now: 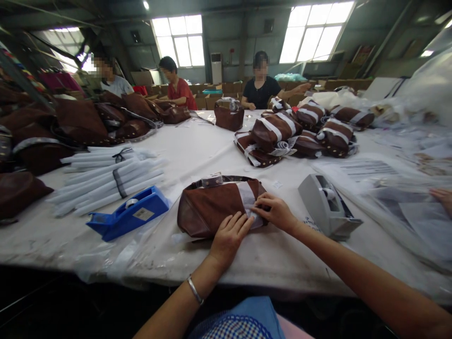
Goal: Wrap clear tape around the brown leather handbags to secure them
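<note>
L hand (229,235) flat, R hand (277,212) curled

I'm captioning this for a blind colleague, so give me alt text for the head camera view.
A person's left hand and right hand touch a white strip across a brown bag on a white-covered table. A blue tape dispenser stands to the left, a grey dispenser to the right. More brown bags and three people are farther back.

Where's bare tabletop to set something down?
The widest bare patch is the white tabletop behind the front bag, between the white rolls and the wrapped bags. It's tight between the front bag and the grey tape dispenser, where the right hand is. Crowded: brown bags heap the far left; plastic sheets lie right.
</note>
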{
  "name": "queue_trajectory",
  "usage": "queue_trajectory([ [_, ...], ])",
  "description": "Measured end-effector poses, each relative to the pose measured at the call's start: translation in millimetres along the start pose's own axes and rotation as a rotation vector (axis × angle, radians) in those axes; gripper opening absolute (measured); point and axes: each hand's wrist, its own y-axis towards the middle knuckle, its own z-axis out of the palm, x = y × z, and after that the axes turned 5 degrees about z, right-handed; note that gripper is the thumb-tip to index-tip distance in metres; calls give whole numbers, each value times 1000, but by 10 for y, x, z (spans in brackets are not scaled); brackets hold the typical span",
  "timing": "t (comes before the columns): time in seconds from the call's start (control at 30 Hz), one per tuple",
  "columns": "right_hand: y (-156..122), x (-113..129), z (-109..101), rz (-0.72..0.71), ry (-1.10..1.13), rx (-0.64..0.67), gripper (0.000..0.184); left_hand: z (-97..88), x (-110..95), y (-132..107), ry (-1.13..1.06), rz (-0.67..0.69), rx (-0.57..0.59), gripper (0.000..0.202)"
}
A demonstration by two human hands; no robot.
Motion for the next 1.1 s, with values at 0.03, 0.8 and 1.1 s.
queue_trajectory([
  [0.03,-2,2,9,13,-17,-1,18,-5,-3,4,11,8,6,43],
  [0.8,-450,-141,-820,45,-298,-451,25,-143,-24,155,64,15,154,52],
  [1.1,-1072,-672,-1627,959,-42,-420,41,-76,12,96,54,25,118,61],
])
